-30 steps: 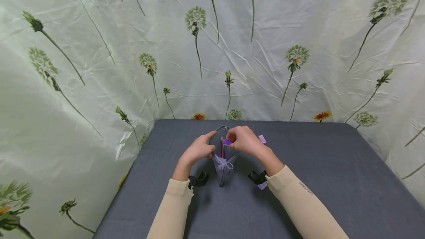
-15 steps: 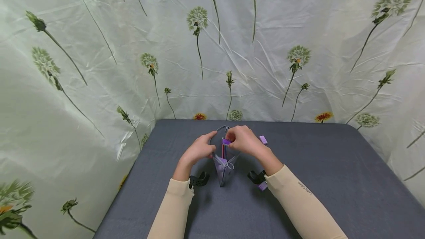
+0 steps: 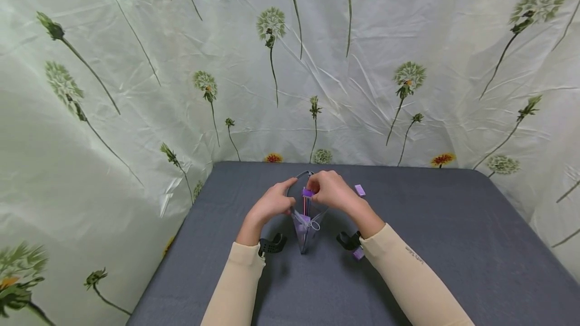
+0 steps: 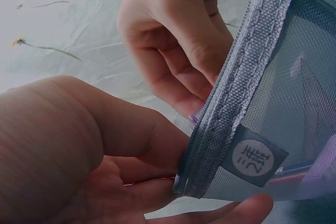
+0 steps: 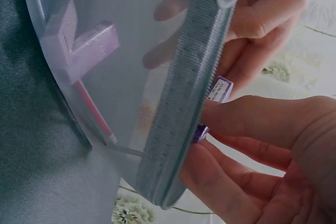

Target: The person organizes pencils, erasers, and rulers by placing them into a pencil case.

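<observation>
A grey mesh zipper pouch (image 3: 304, 235) stands upright on the table, its mouth unzipped and spread. My left hand (image 3: 272, 202) grips one side of the rim, thumb and fingers on either side of the zipper edge in the left wrist view. At the mouth, my right hand (image 3: 333, 190) pinches a small purple box (image 5: 219, 90) between thumb and fingers; printing shows on its pale face. Through the mesh in the right wrist view I see lilac blocks (image 5: 84, 48) and a thin pink stick like a pencil (image 5: 94, 109). A tag with handwritten characters (image 4: 253, 161) is sewn near the zipper.
Two small lilac boxes lie on the dark grey table (image 3: 430, 265): one box (image 3: 360, 190) beyond my right hand, another box (image 3: 358, 254) beside the right wrist strap (image 3: 349, 241). A pale curtain with dandelion print (image 3: 335, 64) hangs behind the table.
The purple box in my right hand has shifted slightly to the left over the pouch mouth. My left hand keeps its grip on the rim.
</observation>
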A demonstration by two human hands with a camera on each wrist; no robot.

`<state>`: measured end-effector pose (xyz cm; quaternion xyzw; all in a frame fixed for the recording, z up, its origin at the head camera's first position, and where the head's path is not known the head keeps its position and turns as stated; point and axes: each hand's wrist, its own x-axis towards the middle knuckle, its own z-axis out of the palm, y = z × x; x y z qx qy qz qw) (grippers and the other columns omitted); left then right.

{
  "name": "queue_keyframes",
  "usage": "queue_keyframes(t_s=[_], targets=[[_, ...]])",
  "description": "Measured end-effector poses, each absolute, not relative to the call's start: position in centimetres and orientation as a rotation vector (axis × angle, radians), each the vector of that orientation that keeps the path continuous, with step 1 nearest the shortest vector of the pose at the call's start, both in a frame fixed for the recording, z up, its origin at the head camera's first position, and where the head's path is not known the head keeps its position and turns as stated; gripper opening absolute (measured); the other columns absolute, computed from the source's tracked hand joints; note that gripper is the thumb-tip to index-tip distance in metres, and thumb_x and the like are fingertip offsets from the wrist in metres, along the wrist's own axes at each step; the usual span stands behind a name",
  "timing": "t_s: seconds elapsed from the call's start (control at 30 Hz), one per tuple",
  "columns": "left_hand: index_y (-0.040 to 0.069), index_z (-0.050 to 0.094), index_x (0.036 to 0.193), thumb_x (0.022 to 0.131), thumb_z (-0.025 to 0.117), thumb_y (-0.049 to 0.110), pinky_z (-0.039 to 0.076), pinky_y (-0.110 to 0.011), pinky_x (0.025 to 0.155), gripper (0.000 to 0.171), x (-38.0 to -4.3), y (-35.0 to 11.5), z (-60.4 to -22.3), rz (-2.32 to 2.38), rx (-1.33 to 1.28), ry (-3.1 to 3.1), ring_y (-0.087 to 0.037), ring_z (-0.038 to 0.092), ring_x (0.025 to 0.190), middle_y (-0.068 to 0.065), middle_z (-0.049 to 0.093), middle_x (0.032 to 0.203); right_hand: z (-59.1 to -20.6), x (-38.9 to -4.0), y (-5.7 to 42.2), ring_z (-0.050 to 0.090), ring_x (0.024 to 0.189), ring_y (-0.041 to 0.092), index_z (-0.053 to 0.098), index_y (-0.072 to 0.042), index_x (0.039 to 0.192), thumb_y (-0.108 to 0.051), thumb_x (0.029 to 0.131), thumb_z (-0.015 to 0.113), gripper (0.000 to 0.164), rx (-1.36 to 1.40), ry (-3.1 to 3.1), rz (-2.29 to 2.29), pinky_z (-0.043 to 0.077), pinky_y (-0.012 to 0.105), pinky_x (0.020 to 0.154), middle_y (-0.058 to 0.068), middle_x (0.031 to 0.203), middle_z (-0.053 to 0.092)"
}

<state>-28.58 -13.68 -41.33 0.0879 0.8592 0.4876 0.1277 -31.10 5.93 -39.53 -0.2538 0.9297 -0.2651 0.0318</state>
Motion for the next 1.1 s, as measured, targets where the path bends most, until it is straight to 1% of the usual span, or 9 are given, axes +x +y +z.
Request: queue_keyframes(t_s=[0.13, 0.2, 0.27, 0.33, 0.5, 0.63, 0.83, 0.93, 1.1], targets=[[0.012, 0.035, 0.158, 0.092, 0.056, 0.000, 0.047, -0.033, 0.059, 0.070, -28.6, -13.7, -41.3, 1.417, 0.250, 2.496, -0.044, 0.064, 0.076, -0.019, 0.039, 0.154, -39.5, -30.8, 5.9, 0.065, 0.079, 0.014, 0.076, -0.011, 0.103, -0.005, 0.083, 0.080, 0.021, -0.835, 2.823, -0.761, 0.056, 0.034, 0.069, 0.003, 0.091, 0.072], [0.012, 0.035, 0.158, 0.092, 0.056, 0.000, 0.047, -0.033, 0.060, 0.070, -28.6, -13.7, -41.4, 1.415, 0.251, 2.494, -0.046, 0.064, 0.079, -0.018, 0.038, 0.155, -39.2, -30.6, 6.1, 0.065, 0.080, 0.013, 0.076, -0.013, 0.105, -0.006, 0.085, 0.078, 0.021, -0.840, 2.823, -0.757, 0.055, 0.034, 0.069, 0.002, 0.092, 0.072], [0.013, 0.035, 0.158, 0.092, 0.056, 0.000, 0.048, -0.034, 0.060, 0.070, -28.6, -13.6, -41.4, 1.410, 0.250, 2.494, -0.047, 0.064, 0.081, -0.018, 0.038, 0.155, -38.9, -30.3, 6.3, 0.065, 0.079, 0.012, 0.076, -0.015, 0.105, -0.008, 0.087, 0.077, 0.019, -0.822, 2.835, -0.786, 0.055, 0.033, 0.069, 0.000, 0.091, 0.071], [0.013, 0.035, 0.158, 0.092, 0.056, 0.000, 0.048, -0.034, 0.061, 0.071, -28.6, -13.6, -41.3, 1.410, 0.250, 2.494, -0.048, 0.064, 0.081, -0.019, 0.038, 0.155, -38.4, -30.0, 6.7, 0.065, 0.078, 0.012, 0.076, -0.015, 0.105, -0.010, 0.089, 0.075, 0.017, -0.811, 2.847, -0.829, 0.055, 0.034, 0.068, -0.002, 0.089, 0.070], [0.013, 0.036, 0.158, 0.092, 0.056, 0.001, 0.048, -0.036, 0.063, 0.070, -28.6, -13.7, -41.2, 1.405, 0.239, 2.502, -0.044, 0.065, 0.079, -0.018, 0.039, 0.154, -37.3, -29.2, 7.7, 0.064, 0.082, 0.011, 0.076, -0.015, 0.106, -0.014, 0.092, 0.075, 0.015, -0.817, 2.865, -0.882, 0.055, 0.033, 0.070, -0.004, 0.092, 0.069], [0.013, 0.036, 0.158, 0.091, 0.056, 0.000, 0.050, -0.041, 0.066, 0.071, -28.6, -13.7, -41.3, 1.396, 0.234, 2.512, -0.040, 0.065, 0.075, -0.017, 0.040, 0.152, -36.8, -28.5, 8.6, 0.064, 0.083, 0.010, 0.075, -0.016, 0.106, -0.014, 0.091, 0.075, 0.015, -0.857, 2.900, -0.878, 0.055, 0.033, 0.072, -0.005, 0.092, 0.069], [0.014, 0.035, 0.158, 0.092, 0.055, -0.001, 0.052, -0.046, 0.071, 0.071, -28.5, -13.8, -41.5, 1.397, 0.242, 2.511, -0.041, 0.065, 0.076, -0.018, 0.034, 0.157, -36.7, -27.3, 10.3, 0.063, 0.083, 0.009, 0.075, -0.017, 0.103, -0.014, 0.090, 0.076, 0.013, -0.883, 2.937, -0.870, 0.054, 0.034, 0.074, -0.008, 0.091, 0.067], [0.014, 0.034, 0.159, 0.092, 0.054, -0.002, 0.053, -0.050, 0.074, 0.072, -28.5, -13.8, -41.5, 1.413, 0.249, 2.499, -0.041, 0.064, 0.075, -0.017, 0.031, 0.159, -37.0, -26.8, 11.3, 0.062, 0.082, 0.009, 0.075, -0.015, 0.102, -0.012, 0.089, 0.077, 0.013, -0.917, 2.940, -0.873, 0.054, 0.033, 0.073, -0.009, 0.090, 0.066], [0.014, 0.034, 0.159, 0.092, 0.054, -0.002, 0.051, -0.054, 0.077, 0.072, -28.5, -13.9, -41.4, 1.411, 0.258, 2.499, -0.041, 0.063, 0.073, -0.017, 0.030, 0.160, -37.7, -25.9, 12.7, 0.062, 0.082, 0.008, 0.075, -0.015, 0.101, -0.011, 0.088, 0.078, 0.015, -0.939, 2.915, -0.874, 0.053, 0.031, 0.073, -0.010, 0.090, 0.066]])
